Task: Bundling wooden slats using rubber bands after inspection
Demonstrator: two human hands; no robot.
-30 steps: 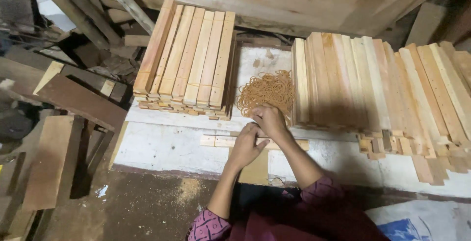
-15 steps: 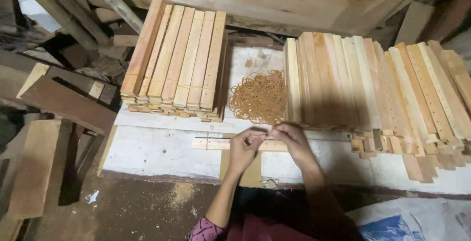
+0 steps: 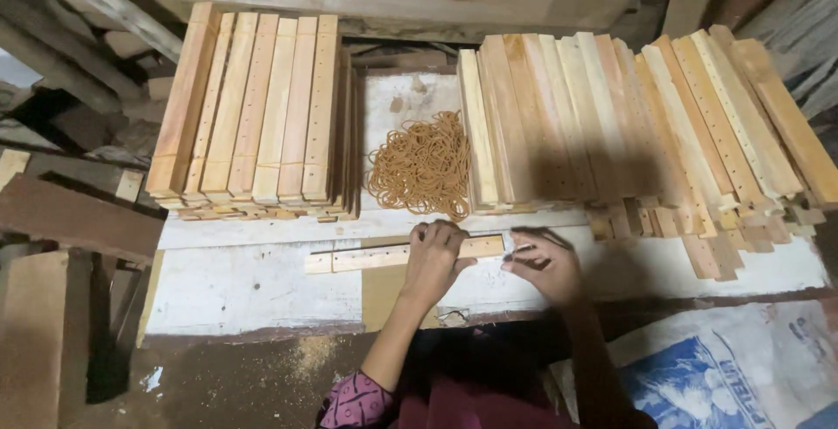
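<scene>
A bundle of thin pale wood slats with small holes lies crosswise on the white worn board in front of me. My left hand presses down on the bundle near its right end. My right hand is just past that end, fingers pinching a tan rubber band stretched at the slats' tip. A loose heap of tan rubber bands lies behind the hands, between two slat stacks.
A neat stack of slats stands at the back left. A larger, fanned pile of slats fills the back right. Scrap planks crowd the left. A printed white and blue sack lies at the lower right.
Both hands came back from the rubber band heap to the slat bundle. The left hand settled on the bundle and the right moved to its right end with a band.
</scene>
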